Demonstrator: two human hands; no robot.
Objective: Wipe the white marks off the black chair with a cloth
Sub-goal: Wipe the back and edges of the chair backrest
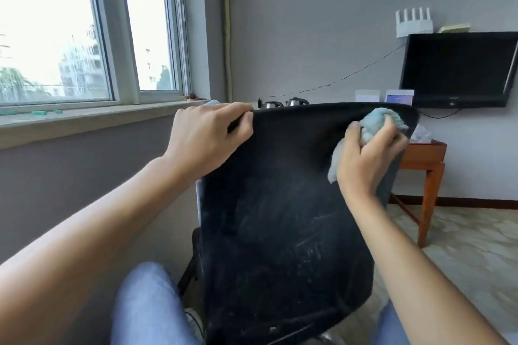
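Knees (148,305) in jeans faced the black chair (280,232), its back bearing faint white marks (308,249).
The left hand (207,134) gripped the top edge; the right hand (367,154), fingers curled round the bunched cloth (378,120), pressed near the upper right corner. Firm overlapping strokes downward would probably suit.

My right hand (370,154) presses a bunched pale-blue cloth (377,123) against the upper right corner of the black chair (280,204) back, whose lower surface carries faint white marks (308,249).
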